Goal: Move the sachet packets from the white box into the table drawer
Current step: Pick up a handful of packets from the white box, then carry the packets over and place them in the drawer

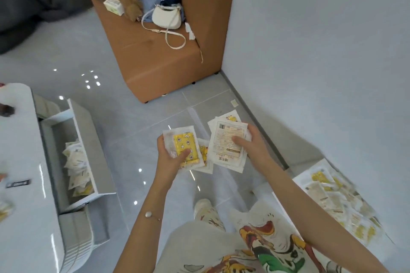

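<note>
My left hand (170,155) grips a sachet packet (185,147) with a yellow star-patterned pad inside, face up. My right hand (250,143) holds a stack of several sachet packets (227,144), printed backs up, just right of the left hand. Both hands hover over the floor at mid frame. The white box (286,186) lies on the floor at the lower right, with many more sachets (337,201) in it. The white table's drawer (93,146) stands pulled out at the left, and a row of sachets (77,166) lies inside it.
The glossy white table (22,162) fills the left edge, with a small dark object (17,183) on top. A brown sofa (168,57) at the top centre carries a white handbag (165,16), clothes and boxes. A grey wall (321,51) runs along the right. Grey tiled floor lies between.
</note>
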`<control>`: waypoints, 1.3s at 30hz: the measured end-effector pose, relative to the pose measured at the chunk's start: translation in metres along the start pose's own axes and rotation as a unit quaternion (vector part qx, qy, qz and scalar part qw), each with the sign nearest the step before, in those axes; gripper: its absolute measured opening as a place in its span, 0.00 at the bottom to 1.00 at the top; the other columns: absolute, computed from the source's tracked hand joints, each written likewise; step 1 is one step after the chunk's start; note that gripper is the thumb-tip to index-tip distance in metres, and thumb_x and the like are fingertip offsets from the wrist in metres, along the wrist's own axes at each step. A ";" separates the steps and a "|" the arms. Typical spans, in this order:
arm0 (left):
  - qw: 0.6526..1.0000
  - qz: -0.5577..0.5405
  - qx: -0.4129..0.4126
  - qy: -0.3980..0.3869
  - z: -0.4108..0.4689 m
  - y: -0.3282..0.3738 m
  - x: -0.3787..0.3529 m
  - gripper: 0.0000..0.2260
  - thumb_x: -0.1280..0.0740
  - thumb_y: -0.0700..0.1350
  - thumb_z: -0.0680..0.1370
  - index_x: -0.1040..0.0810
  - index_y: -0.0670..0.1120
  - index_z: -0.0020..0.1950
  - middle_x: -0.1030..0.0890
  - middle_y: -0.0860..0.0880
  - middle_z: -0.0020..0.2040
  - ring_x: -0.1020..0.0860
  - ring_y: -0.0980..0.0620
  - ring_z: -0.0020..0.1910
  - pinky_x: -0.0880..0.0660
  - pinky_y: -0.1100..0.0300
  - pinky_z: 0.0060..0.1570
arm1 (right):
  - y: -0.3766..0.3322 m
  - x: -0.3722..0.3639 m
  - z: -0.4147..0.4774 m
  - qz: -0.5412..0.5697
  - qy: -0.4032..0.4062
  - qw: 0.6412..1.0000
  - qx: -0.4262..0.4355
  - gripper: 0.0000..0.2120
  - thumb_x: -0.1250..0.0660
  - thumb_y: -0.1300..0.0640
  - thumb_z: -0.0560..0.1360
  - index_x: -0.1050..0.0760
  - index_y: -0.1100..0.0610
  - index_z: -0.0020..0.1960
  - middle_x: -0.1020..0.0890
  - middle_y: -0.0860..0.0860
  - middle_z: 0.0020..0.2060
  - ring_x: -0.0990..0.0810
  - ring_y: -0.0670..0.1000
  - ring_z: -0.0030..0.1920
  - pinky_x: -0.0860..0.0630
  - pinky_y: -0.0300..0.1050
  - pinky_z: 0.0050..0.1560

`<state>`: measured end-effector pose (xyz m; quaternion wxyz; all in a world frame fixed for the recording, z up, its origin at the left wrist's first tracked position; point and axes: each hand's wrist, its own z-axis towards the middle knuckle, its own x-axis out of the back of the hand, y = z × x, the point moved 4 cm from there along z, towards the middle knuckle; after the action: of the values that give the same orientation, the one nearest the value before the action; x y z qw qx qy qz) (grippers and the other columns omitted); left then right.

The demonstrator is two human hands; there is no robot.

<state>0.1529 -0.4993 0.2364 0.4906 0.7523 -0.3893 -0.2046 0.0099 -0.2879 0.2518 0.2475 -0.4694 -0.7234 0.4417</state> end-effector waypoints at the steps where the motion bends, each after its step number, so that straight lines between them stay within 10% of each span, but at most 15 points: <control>1: 1.000 -0.006 -0.002 0.016 0.005 0.003 0.016 0.30 0.25 0.39 0.72 0.38 0.58 0.65 0.22 0.52 0.57 0.18 0.52 0.51 0.20 0.61 0.37 | -0.006 -0.018 0.007 0.005 -0.014 1.000 0.000 0.21 0.30 0.65 0.74 0.30 0.53 0.64 0.19 0.54 0.57 0.17 0.55 0.54 0.19 0.57 0.53; 18: 0.962 -0.127 -0.016 0.242 0.079 0.023 0.181 0.30 0.25 0.38 0.71 0.36 0.56 0.64 0.21 0.55 0.53 0.17 0.59 0.46 0.21 0.63 0.35 | -0.083 -0.262 0.135 -0.105 -0.217 0.971 -0.005 0.20 0.31 0.66 0.74 0.30 0.57 0.64 0.20 0.58 0.58 0.19 0.59 0.56 0.20 0.56 0.53; 39: 0.809 -0.289 0.010 0.512 0.097 0.004 0.334 0.29 0.24 0.40 0.71 0.35 0.57 0.65 0.22 0.51 0.58 0.18 0.51 0.53 0.18 0.51 0.46 | -0.085 -0.545 0.216 -0.257 -0.464 0.847 -0.017 0.15 0.30 0.62 0.73 0.26 0.48 0.55 0.17 0.50 0.53 0.17 0.51 0.54 0.21 0.58 0.57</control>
<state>0.2893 -0.8184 0.2226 0.5294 0.8307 0.1515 0.0820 0.0423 -0.8794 0.2511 -0.0207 -0.0108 -0.8560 0.5165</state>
